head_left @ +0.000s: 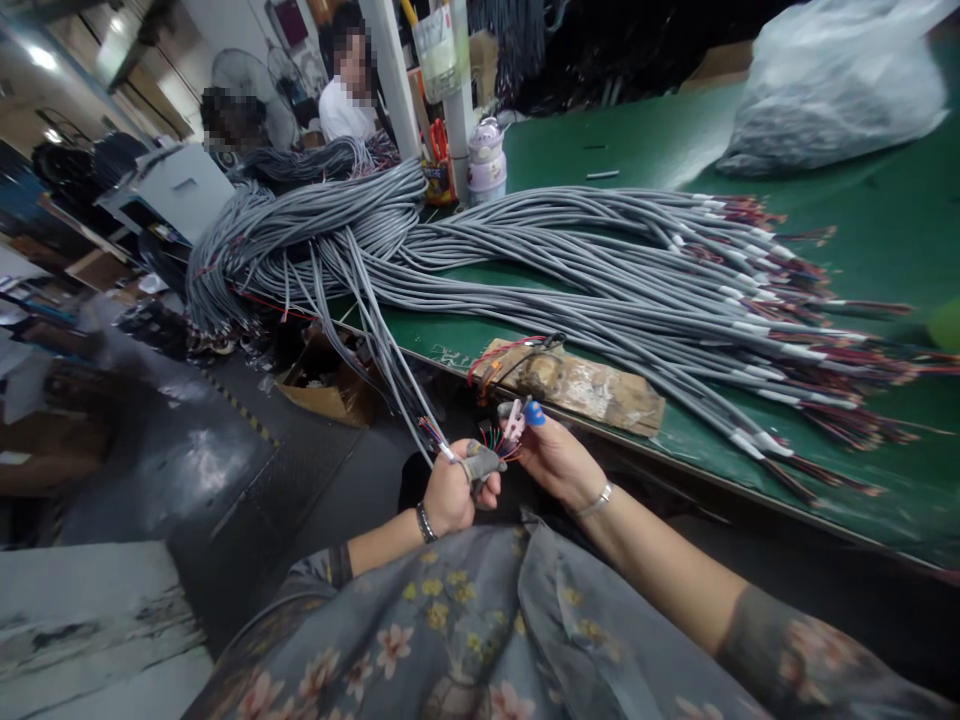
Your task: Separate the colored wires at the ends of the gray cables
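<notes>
My left hand [448,495], with grey coverings on its fingers, is closed around the end of a grey multi-core cable [401,385]. Thin coloured wires [492,438] fan out from that grip towards my right hand [561,462]. Between the thumb and fingers of the right hand is a small pale pink piece [515,421], which looks like a connector; its exact kind is unclear. Blue tape wraps the right thumb. Both hands are close together in front of the bench edge. Just beyond them lies a worn wooden block [607,393] with red and orange wires at its left end.
Many grey cables [525,285] with stripped ends cover the green bench [885,500]. A plastic bag [832,90] lies at the back right. A lilac bottle [487,160] stands beside the post. On the floor is a cardboard box [330,385]. Another person [349,100] is farther back.
</notes>
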Demonstrator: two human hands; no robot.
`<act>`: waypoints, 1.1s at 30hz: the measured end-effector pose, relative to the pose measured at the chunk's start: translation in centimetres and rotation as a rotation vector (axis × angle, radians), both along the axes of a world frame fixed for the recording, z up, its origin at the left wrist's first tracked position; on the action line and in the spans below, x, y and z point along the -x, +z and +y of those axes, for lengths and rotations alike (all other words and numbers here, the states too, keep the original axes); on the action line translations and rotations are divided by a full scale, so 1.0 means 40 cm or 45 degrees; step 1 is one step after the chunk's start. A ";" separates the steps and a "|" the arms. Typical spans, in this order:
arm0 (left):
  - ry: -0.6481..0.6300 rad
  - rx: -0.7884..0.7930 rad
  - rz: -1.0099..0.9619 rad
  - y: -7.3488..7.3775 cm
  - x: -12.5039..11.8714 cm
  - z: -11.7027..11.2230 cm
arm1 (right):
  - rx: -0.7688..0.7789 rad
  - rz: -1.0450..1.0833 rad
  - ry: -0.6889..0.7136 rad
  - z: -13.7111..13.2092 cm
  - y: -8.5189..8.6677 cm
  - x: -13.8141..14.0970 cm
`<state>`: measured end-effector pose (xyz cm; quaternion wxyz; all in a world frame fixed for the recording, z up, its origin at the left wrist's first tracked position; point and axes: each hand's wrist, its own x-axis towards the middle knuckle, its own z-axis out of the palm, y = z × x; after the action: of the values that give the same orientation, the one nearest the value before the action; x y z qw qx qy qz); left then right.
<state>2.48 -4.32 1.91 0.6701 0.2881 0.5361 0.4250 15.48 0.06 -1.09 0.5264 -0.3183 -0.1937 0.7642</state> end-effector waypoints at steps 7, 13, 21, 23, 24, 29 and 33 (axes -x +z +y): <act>-0.019 -0.009 0.011 0.001 -0.001 0.000 | 0.033 0.022 0.044 -0.006 0.010 0.002; -0.052 -0.016 0.021 0.005 0.008 -0.008 | 0.040 0.072 0.165 -0.008 0.017 -0.017; -0.090 0.038 0.002 0.017 0.018 0.000 | -0.040 -0.024 0.067 -0.011 0.016 -0.021; -0.096 0.054 0.010 0.012 0.019 0.003 | -0.045 -0.039 0.074 -0.012 0.018 -0.024; -0.094 0.056 0.012 0.009 0.019 0.004 | -0.049 -0.050 0.079 -0.012 0.021 -0.025; -0.071 0.062 0.022 -0.003 0.025 0.003 | -0.066 -0.102 0.089 -0.013 0.036 -0.026; -0.066 0.043 0.030 -0.001 0.027 0.000 | -0.055 -0.159 0.052 -0.014 0.043 -0.022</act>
<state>1.39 -4.33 1.86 0.6793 0.2955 0.5432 0.3951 16.38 -0.52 0.62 0.5042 -0.3499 -0.2489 0.7493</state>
